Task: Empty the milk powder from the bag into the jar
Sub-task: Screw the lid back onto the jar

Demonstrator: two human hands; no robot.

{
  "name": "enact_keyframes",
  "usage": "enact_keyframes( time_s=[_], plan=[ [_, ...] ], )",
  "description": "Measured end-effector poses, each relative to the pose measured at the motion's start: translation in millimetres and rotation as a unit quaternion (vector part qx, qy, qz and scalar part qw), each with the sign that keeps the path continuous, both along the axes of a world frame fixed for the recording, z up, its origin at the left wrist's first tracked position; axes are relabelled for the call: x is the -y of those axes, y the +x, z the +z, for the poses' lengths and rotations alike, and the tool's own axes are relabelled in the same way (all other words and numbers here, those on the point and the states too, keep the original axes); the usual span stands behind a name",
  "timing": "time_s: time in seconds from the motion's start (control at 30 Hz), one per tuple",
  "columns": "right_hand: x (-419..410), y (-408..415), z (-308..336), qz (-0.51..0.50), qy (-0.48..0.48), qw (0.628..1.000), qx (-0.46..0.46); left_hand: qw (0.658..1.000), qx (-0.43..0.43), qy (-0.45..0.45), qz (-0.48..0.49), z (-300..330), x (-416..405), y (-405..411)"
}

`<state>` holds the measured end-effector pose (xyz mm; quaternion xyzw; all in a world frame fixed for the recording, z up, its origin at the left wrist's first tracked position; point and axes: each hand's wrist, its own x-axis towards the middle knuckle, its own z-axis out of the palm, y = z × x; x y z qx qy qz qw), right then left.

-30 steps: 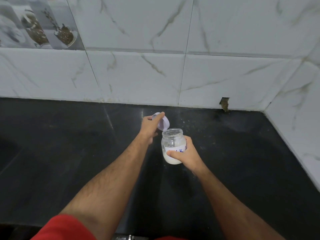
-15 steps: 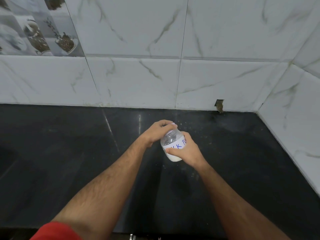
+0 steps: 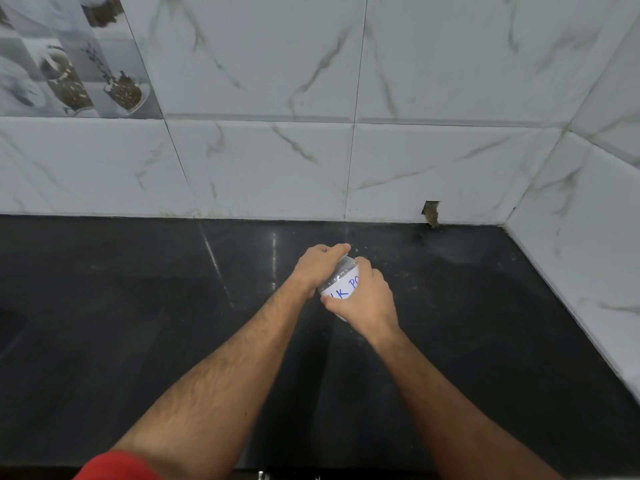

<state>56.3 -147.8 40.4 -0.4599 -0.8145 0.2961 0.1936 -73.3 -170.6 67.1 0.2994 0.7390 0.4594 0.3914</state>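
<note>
Jar (image 3: 341,284), tilted, gripped by both hands above the black counter (image 3: 138,323), toward its rear edge. Right hand (image 3: 367,301) wrapped round the labelled body, thumb across the label; left hand (image 3: 320,266) curled over the jar's top, lid hidden beneath it. Both forearms extended forward, converging at the jar.

Black glossy countertop (image 3: 138,323), white grey-veined marble tiles (image 3: 433,161), blue lettering on the jar's white label (image 3: 343,289), red sleeve (image 3: 114,465).
</note>
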Motion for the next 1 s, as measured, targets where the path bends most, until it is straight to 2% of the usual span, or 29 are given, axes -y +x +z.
enact_keyframes(
  time_s=[0.1, 0.2, 0.33, 0.53, 0.73, 0.83, 0.93, 1.0],
  plan=[
    [-4.3, 2.6, 3.5, 0.015, -0.083, 0.995, -0.058, 0.999, 0.025, 0.045, -0.017, 1.2, 5.2, -2.7],
    [-11.9, 8.3, 7.0, 0.049, -0.208, 0.965, -0.15, 0.992, 0.056, 0.093, -0.067, 6.5, 12.1, -10.2],
    [-17.0, 8.7, 8.4, 0.082, -0.257, 0.941, -0.202, 0.988, 0.066, 0.107, -0.084, 7.6, 13.7, -19.9],
    [-29.4, 12.9, 2.0, 0.001, -0.225, 0.953, -0.201, 0.995, 0.055, 0.074, -0.043, -5.2, 24.1, -40.0],
    [-25.9, 7.4, 9.0, -0.037, -0.114, 0.981, -0.154, 0.99, 0.106, 0.075, -0.061, 5.0, 16.0, -26.3],
    [-18.9, 1.5, 8.4, -0.031, -0.058, 0.992, -0.108, 0.993, 0.061, 0.025, -0.103, 16.1, 5.8, -15.0],
    [-11.2, -4.2, 7.3, -0.042, -0.038, 0.995, -0.083, 0.997, 0.003, 0.023, -0.07, 16.9, -6.1, -4.4],
    [-10.4, -4.2, 7.7, -0.045, -0.044, 0.994, -0.086, 0.998, 0.0, 0.037, -0.056, 15.2, -7.8, -2.7]
  ],
)
